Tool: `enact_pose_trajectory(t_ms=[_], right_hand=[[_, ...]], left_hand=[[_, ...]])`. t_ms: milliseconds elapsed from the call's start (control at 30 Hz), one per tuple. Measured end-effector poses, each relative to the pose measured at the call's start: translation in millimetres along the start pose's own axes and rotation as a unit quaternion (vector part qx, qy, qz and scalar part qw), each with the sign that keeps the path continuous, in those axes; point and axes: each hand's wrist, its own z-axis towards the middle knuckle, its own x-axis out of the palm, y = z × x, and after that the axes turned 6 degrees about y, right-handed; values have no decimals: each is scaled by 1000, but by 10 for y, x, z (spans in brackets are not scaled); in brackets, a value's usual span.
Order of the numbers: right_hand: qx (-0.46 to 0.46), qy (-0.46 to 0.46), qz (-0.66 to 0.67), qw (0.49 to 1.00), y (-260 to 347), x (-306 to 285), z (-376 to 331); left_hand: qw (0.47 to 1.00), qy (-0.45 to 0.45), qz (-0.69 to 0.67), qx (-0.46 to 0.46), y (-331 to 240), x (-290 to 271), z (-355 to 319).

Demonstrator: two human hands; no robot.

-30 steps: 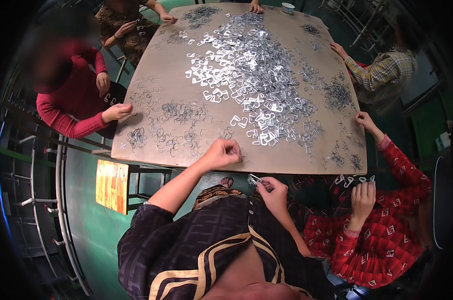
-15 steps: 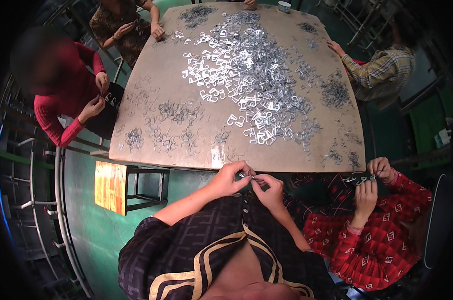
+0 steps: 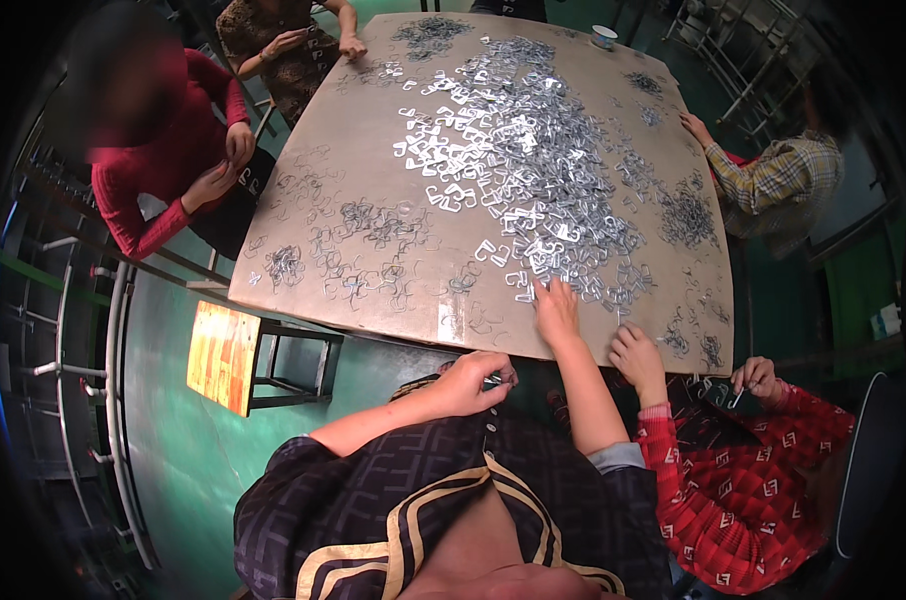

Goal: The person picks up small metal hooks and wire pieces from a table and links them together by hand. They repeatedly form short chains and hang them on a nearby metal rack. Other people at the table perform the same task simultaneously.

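Head view showed the left hand (image 3: pixel 476 385) by the black shirt (image 3: pixel 373 490), just off the table (image 3: pixel 373 322), with its fingers closed around a small shiny metal piece (image 3: pixel 492 380). The right hand (image 3: pixel 559 310) was over the table, its fingertips at the near edge of a big pile of silver hooks (image 3: pixel 538 165). I could not tell if they pinched one. Thin bent wires (image 3: pixel 373 225) lay left of the pile.

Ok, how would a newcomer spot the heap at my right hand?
Find the large tan table. A long heap of shiny metal pieces runs down its middle, your right hand at its near end. It is far bigger and brighter than the darker, wire-like clusters on either side.
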Motion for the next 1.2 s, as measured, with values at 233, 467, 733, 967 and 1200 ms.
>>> enact_pose_trajectory(t_ms=[233,467,733,967,1200], right_hand=[[75,27,152,985,-63,31,90],[64,45,180,980,-78,-154,-173],[47,24,159,986,-60,-105,-281],[81,64,125,987,20,-240,-251],[160,147,408,887,-155,-375,-330]], left_hand=[[999,-3,-18,-34,50,-10,-74],[999,6,-21,-42,60,-30,-22],[999,14,-25,-29,116,14,22],[999,8,-27,-28,125,44,23],[998,5,-33,-45,84,17,36]])
